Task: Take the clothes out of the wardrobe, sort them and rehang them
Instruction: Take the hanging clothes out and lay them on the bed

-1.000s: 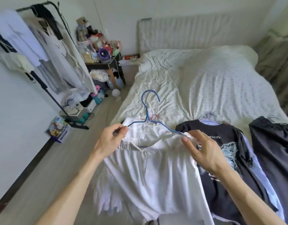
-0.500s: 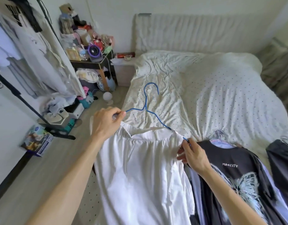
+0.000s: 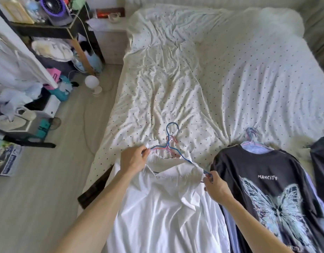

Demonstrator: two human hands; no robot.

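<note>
A white garment (image 3: 166, 212) on a blue wire hanger (image 3: 173, 143) lies at the near edge of the bed (image 3: 221, 79). My left hand (image 3: 134, 159) pinches the hanger's left end together with the white cloth. My right hand (image 3: 215, 186) pinches the hanger's right end. A pink hanger (image 3: 171, 140) lies under the blue one on another white garment. To the right lies a black butterfly T-shirt (image 3: 267, 183) on a pile of hangered clothes, with a dark garment (image 3: 321, 156) at the far right.
A clothes rack with pale garments (image 3: 10, 57) stands at the left over shoes and bags. A cluttered black shelf (image 3: 53, 30) and a round white lamp (image 3: 92, 84) sit by the bed's head. A box (image 3: 6, 157) lies on the wooden floor.
Both hands have lowered the white garment and its blue hanger onto the bed, on top of the pink hanger. The camera has tilted downward and closer.
</note>
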